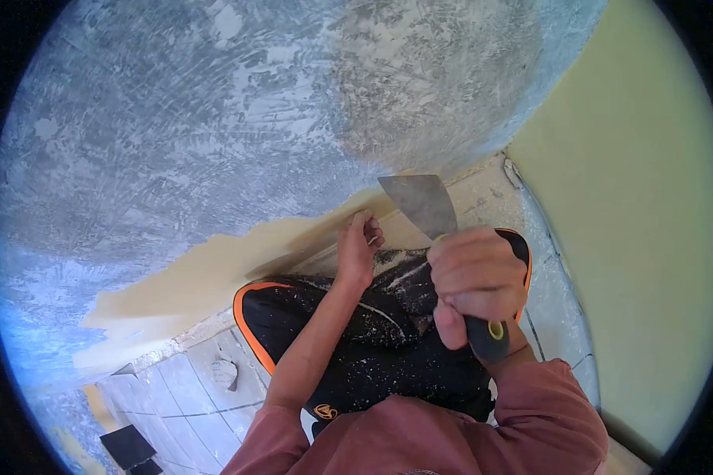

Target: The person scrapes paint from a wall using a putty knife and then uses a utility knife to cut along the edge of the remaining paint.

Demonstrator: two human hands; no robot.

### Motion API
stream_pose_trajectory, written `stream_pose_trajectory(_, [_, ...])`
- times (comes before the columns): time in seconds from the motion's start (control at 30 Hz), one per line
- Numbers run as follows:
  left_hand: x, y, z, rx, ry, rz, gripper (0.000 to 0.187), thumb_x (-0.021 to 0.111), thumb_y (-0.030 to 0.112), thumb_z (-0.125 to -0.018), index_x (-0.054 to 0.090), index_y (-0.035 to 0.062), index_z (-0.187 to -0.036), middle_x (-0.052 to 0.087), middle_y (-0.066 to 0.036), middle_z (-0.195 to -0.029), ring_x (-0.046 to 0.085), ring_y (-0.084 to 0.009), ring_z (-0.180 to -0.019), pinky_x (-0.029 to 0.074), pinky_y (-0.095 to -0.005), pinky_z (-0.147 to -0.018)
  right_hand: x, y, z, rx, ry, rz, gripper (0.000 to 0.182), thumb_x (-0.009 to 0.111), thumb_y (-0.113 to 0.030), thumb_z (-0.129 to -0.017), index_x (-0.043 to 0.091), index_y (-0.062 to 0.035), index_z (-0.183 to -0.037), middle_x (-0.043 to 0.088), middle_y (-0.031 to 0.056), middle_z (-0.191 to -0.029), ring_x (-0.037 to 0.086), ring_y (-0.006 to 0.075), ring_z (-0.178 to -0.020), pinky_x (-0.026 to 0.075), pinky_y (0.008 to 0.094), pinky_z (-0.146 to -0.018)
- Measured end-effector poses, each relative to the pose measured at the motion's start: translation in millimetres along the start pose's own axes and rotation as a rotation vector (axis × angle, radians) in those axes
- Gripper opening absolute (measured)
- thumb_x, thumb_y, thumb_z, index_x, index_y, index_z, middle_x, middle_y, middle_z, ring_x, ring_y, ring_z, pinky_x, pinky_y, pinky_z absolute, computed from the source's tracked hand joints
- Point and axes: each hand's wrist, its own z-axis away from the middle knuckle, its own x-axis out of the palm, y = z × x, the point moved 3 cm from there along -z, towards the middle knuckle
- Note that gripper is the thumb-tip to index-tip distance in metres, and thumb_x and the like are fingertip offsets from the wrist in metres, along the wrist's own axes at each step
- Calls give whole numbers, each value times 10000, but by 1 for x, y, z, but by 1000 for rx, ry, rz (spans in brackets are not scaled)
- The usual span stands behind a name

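My right hand (477, 273) is closed round the black and yellow handle (487, 339) of a putty knife (425, 204). Its wide metal blade points up and left, with the tip close to the foot of the wall in view; whether it touches cannot be told. Over my lap, my left hand (361, 249) hangs with loosely curled fingers and a gap between them, and I see nothing in it. Ahead stands a wall with patchy grey-white plaster (214, 119); a bare beige strip (222, 257) runs along its lower part.
A smooth pale green wall (634, 182) meets the plastered one at the right corner. Tiled floor (190, 388) under a clear sheet bears a whitish lump (225, 374) and dark square pieces (127, 447). White crumbs dot my black trousers (388, 364) and edge the wall's base.
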Motion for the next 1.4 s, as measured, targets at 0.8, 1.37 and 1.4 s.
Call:
stream_pose_trajectory(0.8, [2,-1,1,10,-6,24,113,529,206,-844,528,111,-781,493,16,-700,478,-86,-631,397,-244,-578,13,19,5,-2,-66,167,136,569,-3,-687,448,-49,-644,472,41,-502,479,165,-408,462,302,-449])
stream_pose_trajectory(1.37, [-3,-9,-10,-19,-96,83,105,518,198,-848,544,101,-819,494,3,-707,477,-103,-627,403,-250,-591,26,45,30,-24,-50,295,149,604,23,-579,480,-58,-568,466,32,-544,492,182,-450,465,284,-477])
stream_pose_trajectory(1.4, [-2,-9,-10,-22,-70,87,107,518,200,-849,541,101,-813,493,3,-705,479,-102,-628,403,-250,-591,26,38,20,-33,-41,297,149,604,23,-579,480,-58,-568,466,32,-544,492,182,-450,465,284,-477])
